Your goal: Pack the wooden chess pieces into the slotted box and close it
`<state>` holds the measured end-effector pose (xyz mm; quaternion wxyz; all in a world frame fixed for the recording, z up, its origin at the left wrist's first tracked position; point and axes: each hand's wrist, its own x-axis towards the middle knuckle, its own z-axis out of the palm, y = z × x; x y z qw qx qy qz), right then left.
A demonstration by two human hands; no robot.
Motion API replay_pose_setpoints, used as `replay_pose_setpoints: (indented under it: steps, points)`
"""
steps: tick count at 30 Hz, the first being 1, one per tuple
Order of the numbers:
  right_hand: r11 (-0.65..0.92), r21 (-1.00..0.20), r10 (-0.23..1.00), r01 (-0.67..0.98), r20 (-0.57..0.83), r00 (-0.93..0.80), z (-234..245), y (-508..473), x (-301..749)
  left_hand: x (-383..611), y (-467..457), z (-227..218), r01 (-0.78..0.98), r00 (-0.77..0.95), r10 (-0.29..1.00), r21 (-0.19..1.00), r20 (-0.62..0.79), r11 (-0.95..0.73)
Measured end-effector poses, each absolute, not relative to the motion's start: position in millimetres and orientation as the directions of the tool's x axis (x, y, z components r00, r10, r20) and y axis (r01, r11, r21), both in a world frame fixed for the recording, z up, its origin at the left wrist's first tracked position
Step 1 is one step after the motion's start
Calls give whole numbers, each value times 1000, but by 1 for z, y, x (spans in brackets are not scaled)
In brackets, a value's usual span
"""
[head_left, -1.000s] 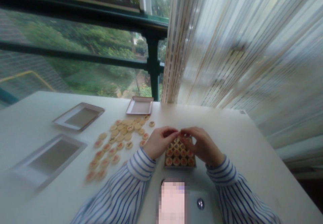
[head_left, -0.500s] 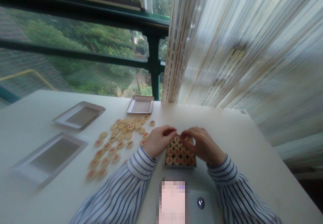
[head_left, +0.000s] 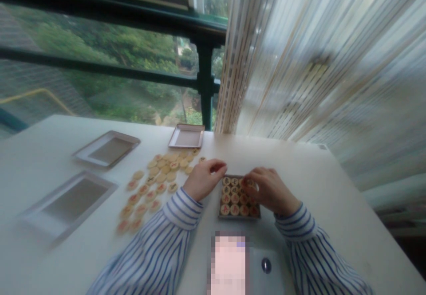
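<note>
A small square box (head_left: 222, 215) on the white table (head_left: 319, 206) holds rows of round wooden pieces with red marks (head_left: 234, 197). My right hand (head_left: 269, 192) rests over the box's right side, fingers curled onto a piece at its far right corner. Just left of the box, my left hand (head_left: 202, 180) hovers with curled fingers and thumb pinched to the forefinger; what it holds, if anything, I cannot make out. Loose wooden pieces (head_left: 156, 182) lie spread to the left of my left hand.
Three shallow trays stand on the table: a small one (head_left: 187, 136) at the back, one (head_left: 106, 148) at the left and a larger one (head_left: 68, 204) nearer. A grey device (head_left: 266, 268) lies near the front edge. A window railing and striped curtain (head_left: 316, 64) stand behind.
My hands have parted: the left one drew back to the left off the box, uncovering the far rows of pieces. The right hand stays on the box's right side.
</note>
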<state>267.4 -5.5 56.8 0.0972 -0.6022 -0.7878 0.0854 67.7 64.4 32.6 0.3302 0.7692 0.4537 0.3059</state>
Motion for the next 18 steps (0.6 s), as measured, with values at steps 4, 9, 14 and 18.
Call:
replay_pose_setpoints:
  steps: [4, 9, 14, 18]
  points:
    - [248, -235, 967, 940, -5, -256, 57, -5, 267, 66, 66, 29, 514, 413, 896, 770, 164, -378]
    - [245, -212, 964, 946, -50, -261, 54, -4, 268, 65, 67, 27, 554, 414, 896, 735, 163, -390]
    - [249, -177, 963, 952, -55, -262, 48, -2, 270, 64, 67, 26, 568, 415, 897, 726, 154, -387]
    - [268, -170, 958, 948, -59, -282, 44, -1, 272, 64, 67, 25, 563, 419, 894, 726, 160, -394]
